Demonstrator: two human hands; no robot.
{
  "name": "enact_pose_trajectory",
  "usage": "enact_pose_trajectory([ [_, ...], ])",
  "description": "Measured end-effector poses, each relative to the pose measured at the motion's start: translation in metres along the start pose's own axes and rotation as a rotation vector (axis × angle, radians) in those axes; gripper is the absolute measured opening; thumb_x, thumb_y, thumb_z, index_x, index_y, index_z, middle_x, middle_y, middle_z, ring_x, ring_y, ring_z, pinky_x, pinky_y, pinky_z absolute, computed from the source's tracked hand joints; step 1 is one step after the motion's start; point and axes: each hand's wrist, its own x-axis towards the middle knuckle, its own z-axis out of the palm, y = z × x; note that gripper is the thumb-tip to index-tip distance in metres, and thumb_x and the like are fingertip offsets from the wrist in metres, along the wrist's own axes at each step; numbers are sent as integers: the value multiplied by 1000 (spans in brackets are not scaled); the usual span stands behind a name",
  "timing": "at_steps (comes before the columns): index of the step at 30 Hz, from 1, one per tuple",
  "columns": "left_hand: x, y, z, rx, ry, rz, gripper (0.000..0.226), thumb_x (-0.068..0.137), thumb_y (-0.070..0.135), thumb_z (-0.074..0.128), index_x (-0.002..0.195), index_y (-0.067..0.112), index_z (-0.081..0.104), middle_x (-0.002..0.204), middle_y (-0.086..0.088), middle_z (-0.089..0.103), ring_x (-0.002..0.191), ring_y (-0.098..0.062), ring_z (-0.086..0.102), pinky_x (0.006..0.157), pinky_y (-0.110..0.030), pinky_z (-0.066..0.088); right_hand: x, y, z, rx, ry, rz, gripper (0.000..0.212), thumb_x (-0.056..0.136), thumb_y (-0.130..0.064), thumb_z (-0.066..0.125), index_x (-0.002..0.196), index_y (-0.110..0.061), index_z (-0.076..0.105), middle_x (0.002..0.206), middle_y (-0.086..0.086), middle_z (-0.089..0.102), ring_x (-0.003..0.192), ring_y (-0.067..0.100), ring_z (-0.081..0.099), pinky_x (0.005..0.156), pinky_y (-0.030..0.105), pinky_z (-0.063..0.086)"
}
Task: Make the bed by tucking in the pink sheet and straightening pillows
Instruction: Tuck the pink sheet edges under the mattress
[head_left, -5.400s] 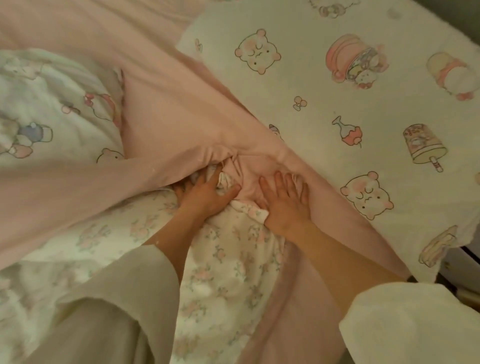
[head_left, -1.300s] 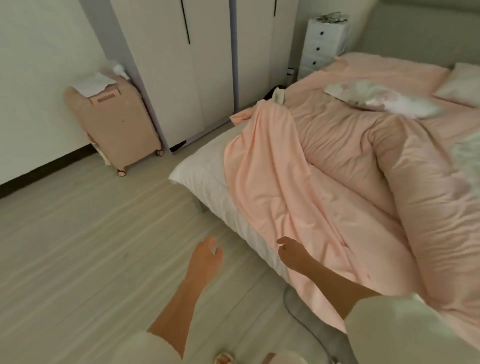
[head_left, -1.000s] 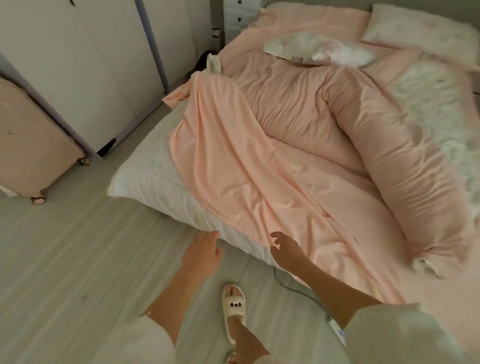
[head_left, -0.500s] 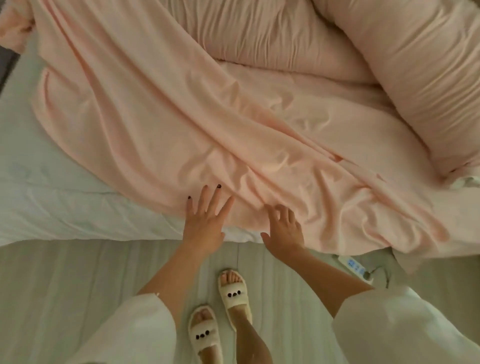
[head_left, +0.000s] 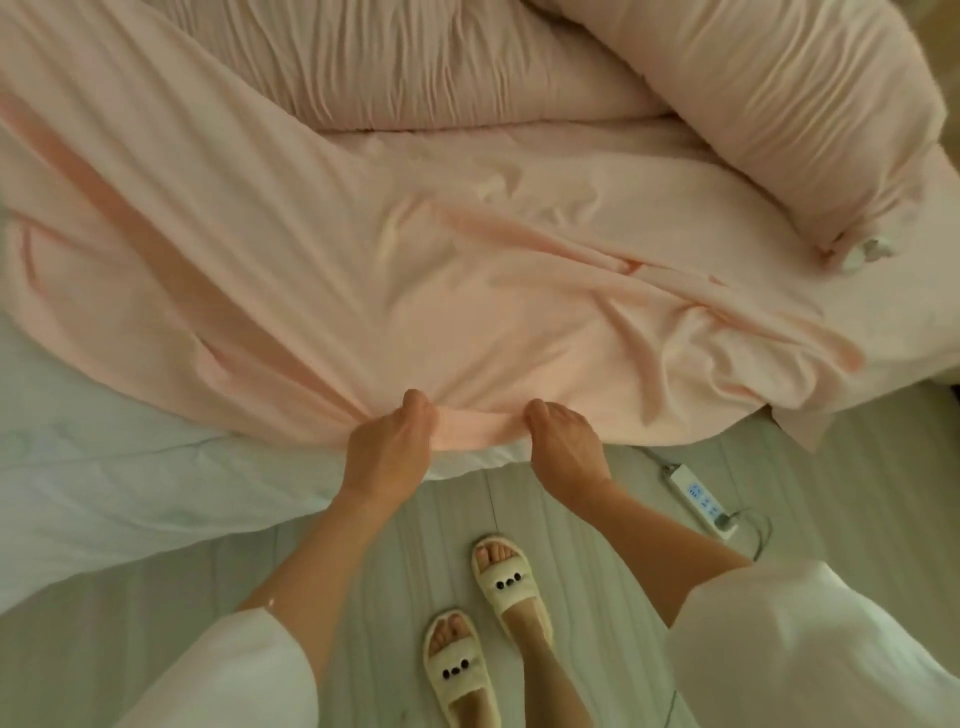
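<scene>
Pink sheet (head_left: 415, 291) untucked, gripped at its edge by left hand (head_left: 387, 452) and right hand (head_left: 563, 447); white mattress (head_left: 104, 467) bare; tucking ahead.

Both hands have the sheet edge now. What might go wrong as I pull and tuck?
The left hand and right hand grip the pink sheet close together, so it may pull unevenly and keep creasing. The power strip and its cable lie near the slippers: a trip risk.
</scene>
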Motion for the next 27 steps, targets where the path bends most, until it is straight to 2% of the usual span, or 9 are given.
enact_pose_trajectory([
  [2, -22, -2, -10, 26, -112, 43, 40, 87, 51, 37, 93, 12, 49, 53, -6, 64, 43, -29, 61, 37, -30, 44, -19, -5, -2, 75, -79, 26, 26, 90, 0, 36, 115, -7, 43, 92, 15, 63, 85, 34, 57, 69, 32, 33],
  [4, -43, -3, -23, 150, -457, 3, 69, 79, 70, 44, 128, 22, 40, 99, -5, 72, 85, -28, 70, 69, -34, 53, -39, -10, -1, 108, -128, 19, 20, 98, -11, 32, 116, -9, 41, 87, 16, 66, 77, 37, 60, 63, 36, 36],
  [7, -71, -6, -33, 315, -799, -17, 65, 86, 49, 54, 142, 27, 30, 124, -6, 62, 109, -27, 61, 86, -32, 47, -74, -21, 2, 155, -206, -54, 32, 101, -37, 29, 118, -13, 41, 91, 13, 70, 80, 38, 64, 67, 38, 46],
  [9, -86, -4, -34, 409, -760, 98, 37, 70, 20, 71, 106, 23, 64, 96, -7, 69, 84, -27, 68, 67, -30, 51, -96, -23, 4, 100, -343, -103, 50, 94, -55, 34, 130, -20, 34, 108, 9, 68, 93, 35, 65, 79, 38, 48],
  [12, -96, 5, -26, 349, -391, 276, 12, 48, 8, 60, 58, 15, 62, 74, -7, 62, 72, -28, 58, 69, -34, 42, -117, -12, 11, -48, -479, -77, 55, 94, -47, 42, 140, -27, 20, 128, 7, 57, 105, 34, 60, 89, 42, 44],
  [15, -86, 29, -24, 251, -268, 346, 33, 56, 9, 28, 63, 11, 61, 70, -7, 63, 71, -27, 61, 66, -32, 46, -119, 4, 10, -72, -288, 58, 42, 94, -13, 36, 134, -22, 31, 124, 8, 56, 95, 35, 63, 78, 40, 48],
  [18, -73, 40, -28, 220, -272, 305, 20, 57, -3, 44, 66, 9, 56, 51, -6, 56, 46, -26, 55, 45, -25, 38, -121, 15, 0, 14, -158, 186, 41, 91, -7, 38, 131, -18, 39, 116, 10, 55, 86, 37, 62, 74, 43, 51],
  [23, -70, 44, -33, 261, -404, 171, 21, 86, 11, 51, 107, 11, 56, 89, -13, 69, 85, -32, 64, 64, -32, 33, -142, 2, 11, 114, -303, 113, 64, 93, -9, 36, 149, -33, 16, 103, 15, 65, 91, 34, 62, 74, 38, 47],
  [27, -89, 26, -27, 294, -426, 151, 25, 84, 8, 52, 108, 11, 60, 86, -12, 70, 80, -32, 65, 67, -32, 34, -138, -20, 28, -16, -335, 63, 67, 91, -3, 36, 148, -27, 11, 100, 15, 64, 87, 33, 63, 64, 35, 39],
])
